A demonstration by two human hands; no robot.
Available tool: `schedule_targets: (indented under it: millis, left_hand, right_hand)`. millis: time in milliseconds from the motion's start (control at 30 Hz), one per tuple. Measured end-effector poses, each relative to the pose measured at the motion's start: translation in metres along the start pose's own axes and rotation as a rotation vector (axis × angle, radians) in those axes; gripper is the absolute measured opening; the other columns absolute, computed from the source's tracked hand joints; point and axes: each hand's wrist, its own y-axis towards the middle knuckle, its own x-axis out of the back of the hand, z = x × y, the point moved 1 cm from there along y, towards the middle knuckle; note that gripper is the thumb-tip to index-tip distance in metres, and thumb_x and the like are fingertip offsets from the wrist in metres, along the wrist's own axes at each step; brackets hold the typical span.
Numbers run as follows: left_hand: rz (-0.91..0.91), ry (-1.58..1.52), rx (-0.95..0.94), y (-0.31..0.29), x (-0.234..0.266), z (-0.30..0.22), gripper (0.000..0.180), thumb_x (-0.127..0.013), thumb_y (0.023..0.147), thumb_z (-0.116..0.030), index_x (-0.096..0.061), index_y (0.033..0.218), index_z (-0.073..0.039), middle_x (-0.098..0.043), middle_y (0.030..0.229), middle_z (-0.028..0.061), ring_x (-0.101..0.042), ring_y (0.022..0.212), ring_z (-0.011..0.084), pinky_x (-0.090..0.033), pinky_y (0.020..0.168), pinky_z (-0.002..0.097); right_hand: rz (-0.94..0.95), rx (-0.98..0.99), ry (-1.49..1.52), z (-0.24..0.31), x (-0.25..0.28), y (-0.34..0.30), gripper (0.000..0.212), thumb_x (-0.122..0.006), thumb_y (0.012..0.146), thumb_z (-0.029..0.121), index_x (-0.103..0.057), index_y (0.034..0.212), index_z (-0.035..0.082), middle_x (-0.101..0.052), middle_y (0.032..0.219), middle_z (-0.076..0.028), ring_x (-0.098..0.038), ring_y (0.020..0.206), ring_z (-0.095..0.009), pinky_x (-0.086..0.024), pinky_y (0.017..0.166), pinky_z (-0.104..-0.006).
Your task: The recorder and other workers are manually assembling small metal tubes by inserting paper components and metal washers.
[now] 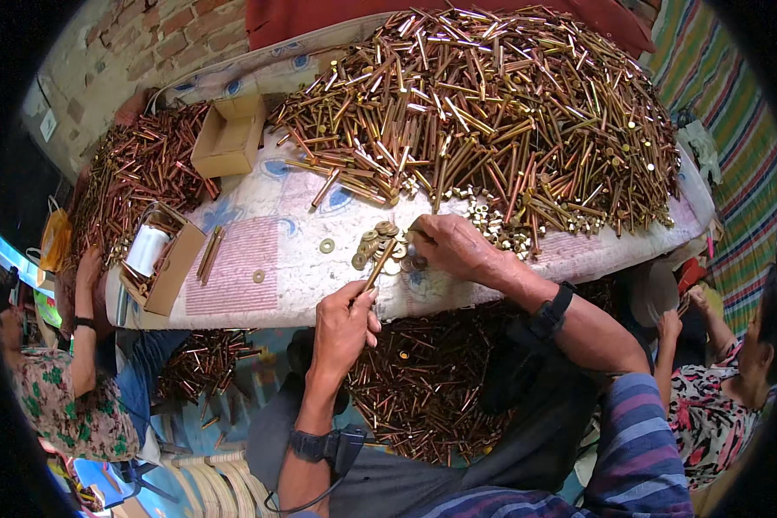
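My left hand [345, 332] is closed around a long brass-coloured bolt [380, 264], which slants up and to the right from the fingers. Just beyond its tip lies a small heap of flat brass-coloured washers [376, 242]. My right hand [459, 248] hovers low at the right side of that heap, fingers bent down and pressed together. Its fingertips are partly hidden, and what they pinch, if anything, does not show. Several small shiny nuts [490, 226] are scattered beyond and to the right of this hand.
A huge pile of bolts [509, 104] covers the table's [319, 289] far side. At left are another pile [151, 160], an open cardboard box [230, 138] and a box [174, 272] holding a white roll. More bolts [423, 388] lie below. People sit at left [78, 397] and right [708, 397].
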Motion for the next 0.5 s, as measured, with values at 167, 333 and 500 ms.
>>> schedule_targets:
  millis: [167, 333, 500]
  left_hand:
    - [-0.005, -0.001, -0.029, 0.002, -0.007, 0.004, 0.023, -0.056, 0.102, -0.015, -0.067, 0.095, 0.004, -0.057, 0.061, 0.0023, -0.055, 0.049, 0.0073, -0.048, 0.041, 0.0233]
    - [0.007, 0.004, -0.013, 0.003, -0.014, -0.001, 0.022, -0.056, 0.102, -0.015, -0.067, 0.097, 0.004, -0.056, 0.06, 0.0019, -0.054, 0.048, 0.0073, -0.047, 0.041, 0.0238]
    - [0.026, 0.007, -0.021, 0.006, -0.022, -0.003, 0.021, -0.057, 0.101, -0.013, -0.068, 0.098, 0.004, -0.056, 0.059, 0.002, -0.052, 0.047, 0.0073, -0.045, 0.041, 0.0242]
  right_hand:
    - [0.011, -0.256, 0.542, 0.008, 0.026, -0.004, 0.028, -0.058, 0.102, 0.023, -0.064, 0.094, -0.004, -0.067, 0.072, -0.007, -0.066, 0.061, -0.012, -0.052, 0.051, -0.0279]
    - [0.067, -0.336, 0.891, 0.025, 0.049, -0.011, 0.027, -0.063, 0.1, 0.025, -0.065, 0.096, -0.002, -0.069, 0.077, -0.006, -0.066, 0.06, -0.01, -0.052, 0.049, -0.0244]
    - [0.114, -0.384, 0.978, 0.022, 0.043, -0.017, 0.029, -0.07, 0.096, 0.026, -0.067, 0.104, -0.002, -0.068, 0.079, -0.004, -0.063, 0.063, -0.009, -0.052, 0.055, -0.0251]
